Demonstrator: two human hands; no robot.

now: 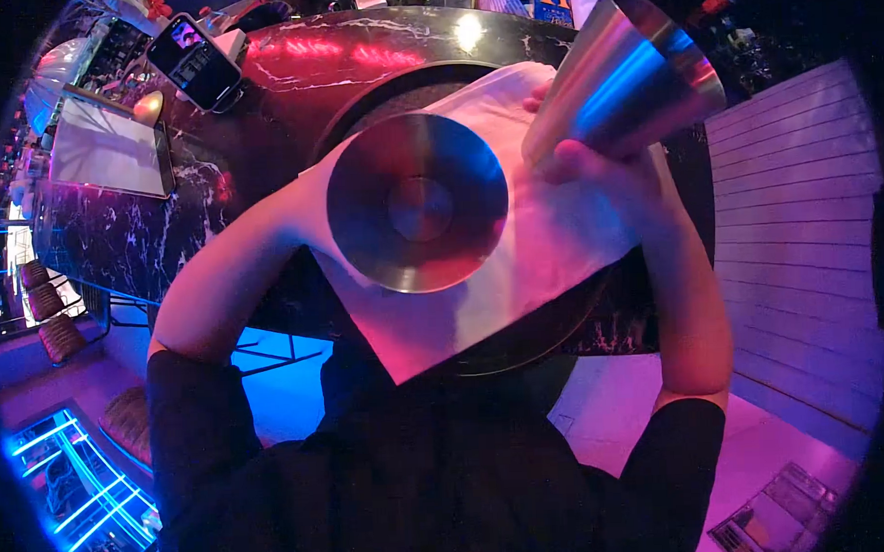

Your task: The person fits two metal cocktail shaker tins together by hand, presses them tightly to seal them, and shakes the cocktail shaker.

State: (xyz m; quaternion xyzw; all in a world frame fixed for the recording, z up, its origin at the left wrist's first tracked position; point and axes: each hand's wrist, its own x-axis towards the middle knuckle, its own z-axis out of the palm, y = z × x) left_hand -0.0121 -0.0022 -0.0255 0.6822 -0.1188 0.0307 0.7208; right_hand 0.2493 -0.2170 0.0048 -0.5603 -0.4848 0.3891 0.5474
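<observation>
My right hand [604,178] is closed around the lower part of a metal shaker tin [615,80], which tilts with its wide mouth up and to the right. A second metal shaker tin [418,204] faces me with its round mouth, and its inner base shows. My left forearm runs up to this tin, and the tin's rim hides my left hand and fingers; it appears to grip the tin from below. Beneath both tins a white cloth [405,341] lies over a dark round tray [358,109], one corner pointing towards me.
The dark marbled table [262,136] curves around the tray. At the left are a propped phone [196,61], a white sheet on a board [107,151] and a small gold rounded object [148,108]. A slatted panel [801,234] stands at the right. Cushioned seats [63,340] are lower left.
</observation>
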